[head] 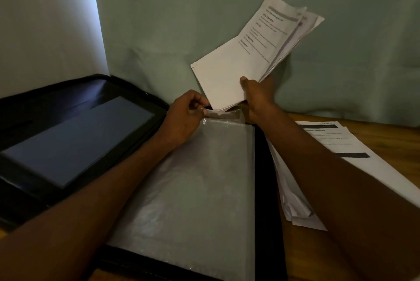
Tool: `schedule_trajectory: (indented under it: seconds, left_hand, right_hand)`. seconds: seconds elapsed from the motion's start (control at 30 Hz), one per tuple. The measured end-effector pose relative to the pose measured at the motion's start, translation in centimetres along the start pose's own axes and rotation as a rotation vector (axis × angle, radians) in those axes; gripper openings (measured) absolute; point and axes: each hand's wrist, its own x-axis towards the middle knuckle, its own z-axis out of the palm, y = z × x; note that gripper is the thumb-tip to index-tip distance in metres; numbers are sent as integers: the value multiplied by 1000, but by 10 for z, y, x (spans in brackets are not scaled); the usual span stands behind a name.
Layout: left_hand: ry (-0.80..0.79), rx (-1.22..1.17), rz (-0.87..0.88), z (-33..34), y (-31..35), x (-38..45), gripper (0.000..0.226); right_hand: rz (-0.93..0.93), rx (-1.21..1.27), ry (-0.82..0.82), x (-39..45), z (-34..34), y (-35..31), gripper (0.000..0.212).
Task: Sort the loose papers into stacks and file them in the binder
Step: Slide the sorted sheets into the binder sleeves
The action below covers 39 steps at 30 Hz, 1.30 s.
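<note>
Papers (pixel 247 53), a printed stack, are gripped at their near corner by the right hand (pixel 256 96) above the far end of the open binder (pixel 75 135). At left, the sleeve (pixel 193 180) mouth is pinched open by the left hand (pixel 186 114). The stack is best squared and slid in level. Further sheets (pixel 336 142) lie right; their print cannot be read.

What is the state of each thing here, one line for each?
Binder: open, lying flat on the table.
Sleeve: top edge pulled open by the left hand.
Held papers: raised and tilted in the right hand, lower corner at the sleeve's mouth.
Loose papers: lying unevenly on the table, right of the binder.
</note>
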Motion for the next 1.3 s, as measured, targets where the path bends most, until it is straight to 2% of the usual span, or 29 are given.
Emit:
schedule_trajectory:
  seconds: [0.13,0.43,0.5,0.57,0.63,0.77,0.9,1.0,1.1,1.2,1.3]
  left_hand:
    - [-1,-97,-34,0,6,0,20]
    - [-34,-219,-108,0,13,-3,17]
    - [-21,-57,-63,1,12,-4,8]
    - [11,247,-3,1,7,-5,8]
    - [27,303,-21,0,5,-5,8]
    - [-23,46,-59,-1,13,-5,16]
    - [-12,-79,-29,-2,22,-4,23]
    - [38,-135,-45,-5,21,-3,24]
    - [40,-159,-71,-5,15,-1,21]
    - [-2,-6,-62,-7,1,3,15]
    - [-47,319,-20,-17,-15,3,37]
  right_hand:
    - [-26,-66,23,-3,-7,3,48]
    - [-186,-173,190,-11,-5,9,44]
    - [-182,-171,200,-13,-4,11,43]
    - [-171,-179,195,-14,-2,11,43]
    - [-165,-167,187,-13,0,11,43]
    - [-109,-72,49,-12,9,8,41]
    - [0,-79,-128,-7,13,3,31]
    - [118,-75,-173,-3,3,0,45]
    - [121,-156,-176,-2,-8,-6,48]
    - [95,-207,-184,3,-18,-11,53]
    - [56,-262,-201,8,-28,-11,55]
